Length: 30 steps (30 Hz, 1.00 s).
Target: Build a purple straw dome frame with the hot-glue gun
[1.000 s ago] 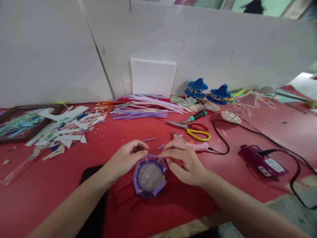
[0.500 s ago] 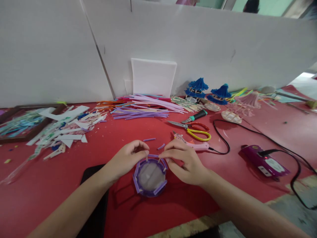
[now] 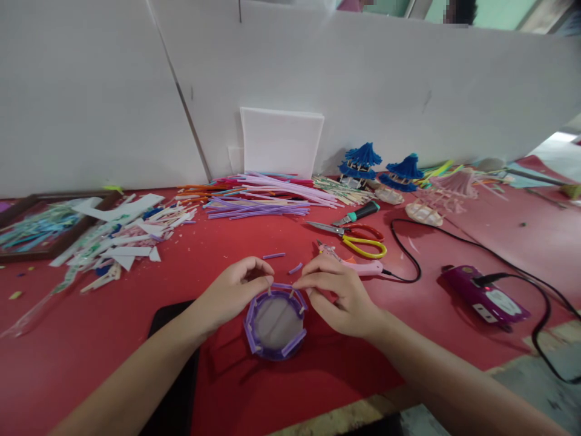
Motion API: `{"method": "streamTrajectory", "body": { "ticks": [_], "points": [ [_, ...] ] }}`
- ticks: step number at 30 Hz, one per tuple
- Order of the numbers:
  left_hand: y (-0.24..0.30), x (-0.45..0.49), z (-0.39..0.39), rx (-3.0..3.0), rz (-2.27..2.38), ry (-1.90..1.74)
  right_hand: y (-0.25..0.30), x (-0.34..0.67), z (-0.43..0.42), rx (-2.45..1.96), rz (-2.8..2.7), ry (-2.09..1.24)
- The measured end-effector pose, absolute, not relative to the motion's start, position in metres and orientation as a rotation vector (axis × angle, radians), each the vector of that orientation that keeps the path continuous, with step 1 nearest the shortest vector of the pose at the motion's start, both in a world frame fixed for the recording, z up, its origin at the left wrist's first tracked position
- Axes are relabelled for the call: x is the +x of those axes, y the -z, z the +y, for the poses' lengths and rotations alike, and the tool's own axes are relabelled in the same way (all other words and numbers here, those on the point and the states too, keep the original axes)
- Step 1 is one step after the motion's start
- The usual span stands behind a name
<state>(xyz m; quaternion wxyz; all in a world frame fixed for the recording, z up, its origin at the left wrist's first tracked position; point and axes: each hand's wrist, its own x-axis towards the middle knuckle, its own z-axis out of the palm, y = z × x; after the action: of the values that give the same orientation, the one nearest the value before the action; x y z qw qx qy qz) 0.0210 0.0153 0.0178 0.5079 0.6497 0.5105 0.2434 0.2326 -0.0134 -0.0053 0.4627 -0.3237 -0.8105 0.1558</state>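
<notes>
A small round frame with a grey base [image 3: 276,320] stands on the red tabletop, edged with purple strips and short pale posts. Along its far rim, a short purple strip [image 3: 284,286] spans between my two hands. My left hand [image 3: 240,287] pinches its left end, thumb and forefinger closed. At the other end, my right hand [image 3: 340,293] has thumb and forefinger closed on the same strip. Another purple strip [image 3: 294,343] lies along the near right rim. Two loose purple offcuts, one a thin piece [image 3: 273,255], lie just beyond the hands.
A pink hot glue gun [image 3: 363,267], scissors [image 3: 363,245] and a utility knife [image 3: 365,212] lie right of centre. A purple power box [image 3: 485,297] with black cable sits farther right. Purple sticks [image 3: 258,208], a scrap pile [image 3: 122,242] and small blue pagodas [image 3: 361,160] lie behind.
</notes>
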Motion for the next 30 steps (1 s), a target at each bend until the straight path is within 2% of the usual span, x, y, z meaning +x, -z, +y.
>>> {"method": "streamTrajectory", "body": {
  "ticks": [30],
  "points": [
    [-0.0135, 0.0209, 0.0133, 1.469, 1.236, -0.628, 0.0034, 0.2347, -0.0122, -0.837, -1.936, -0.47]
  ]
}}
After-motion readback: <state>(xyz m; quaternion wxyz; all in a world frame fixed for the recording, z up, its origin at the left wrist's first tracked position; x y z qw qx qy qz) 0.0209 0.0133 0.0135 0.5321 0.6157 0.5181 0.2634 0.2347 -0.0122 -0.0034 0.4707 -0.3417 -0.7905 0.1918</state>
